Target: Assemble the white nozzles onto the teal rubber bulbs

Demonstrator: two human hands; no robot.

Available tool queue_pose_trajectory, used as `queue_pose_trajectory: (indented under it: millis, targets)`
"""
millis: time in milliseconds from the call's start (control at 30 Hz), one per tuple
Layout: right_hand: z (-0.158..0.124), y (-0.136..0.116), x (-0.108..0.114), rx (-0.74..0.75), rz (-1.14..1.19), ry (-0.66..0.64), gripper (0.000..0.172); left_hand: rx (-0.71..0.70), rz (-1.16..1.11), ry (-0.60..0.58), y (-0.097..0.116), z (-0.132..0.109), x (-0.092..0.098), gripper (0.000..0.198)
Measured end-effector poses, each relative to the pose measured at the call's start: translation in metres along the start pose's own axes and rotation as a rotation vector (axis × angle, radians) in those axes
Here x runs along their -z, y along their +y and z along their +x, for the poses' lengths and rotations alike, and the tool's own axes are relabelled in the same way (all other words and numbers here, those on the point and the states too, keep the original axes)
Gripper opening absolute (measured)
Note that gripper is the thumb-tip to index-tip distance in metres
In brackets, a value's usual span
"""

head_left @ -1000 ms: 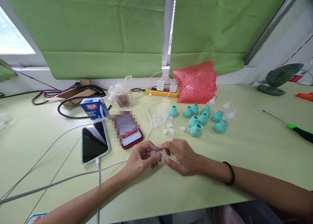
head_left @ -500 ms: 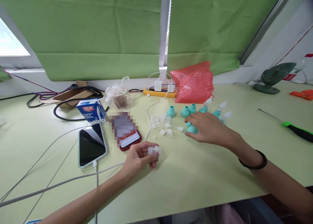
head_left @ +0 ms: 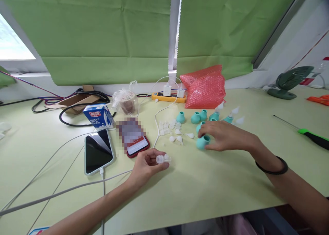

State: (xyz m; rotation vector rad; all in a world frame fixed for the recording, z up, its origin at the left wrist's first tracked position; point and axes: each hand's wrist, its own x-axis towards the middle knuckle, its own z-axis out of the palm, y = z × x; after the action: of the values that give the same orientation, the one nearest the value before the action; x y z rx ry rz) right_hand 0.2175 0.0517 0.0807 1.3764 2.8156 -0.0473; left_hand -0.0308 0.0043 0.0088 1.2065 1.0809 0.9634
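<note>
Separately, your left hand (head_left: 145, 165) pinches a clear plastic fitting (head_left: 162, 158) just over the worktop (head_left: 205, 187); your right hand (head_left: 227, 136), well apart, grips a teal bulb (head_left: 201, 143) near other bulbs (head_left: 195, 118).

Pixelated patch (head_left: 131, 132) hides red phone (head_left: 138, 146) top; right hand (head_left: 226, 135) covers some teal bulbs (head_left: 195, 118); screwdriver (head_left: 312, 136) cut by right edge.
</note>
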Motion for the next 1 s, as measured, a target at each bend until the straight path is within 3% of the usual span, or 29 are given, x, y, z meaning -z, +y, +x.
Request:
queue_pose_trajectory:
  millis: [167, 333, 433, 667, 867, 1000]
  targets:
    - [0.013, -0.024, -0.013, 0.299, 0.491, 0.059, 0.018, -0.046, 0.039, 0.009, 0.001, -0.003, 0.0, 0.028]
    - [0.026, -0.039, -0.044, 0.358, 0.798, -0.016, 0.034, -0.22, 0.083, -0.008, -0.001, -0.003, 0.002, 0.027]
    - [0.026, -0.042, -0.05, 0.349, 0.819, 0.026, 0.028, -0.307, 0.092, -0.047, -0.002, -0.004, 0.003, 0.021]
    - [0.015, -0.049, -0.048, 0.227, 0.853, 0.169, 0.027, -0.182, 0.168, -0.059, 0.0, -0.005, 0.0, 0.019]
    - [0.014, -0.062, -0.056, 0.254, 0.633, 0.43, 0.018, -0.196, 0.366, -0.179, 0.001, -0.009, 0.0, 0.034]
    - [0.013, -0.072, -0.062, 0.273, 0.562, 0.463, 0.018, -0.189, 0.522, -0.188, 0.0, -0.012, -0.001, 0.043]
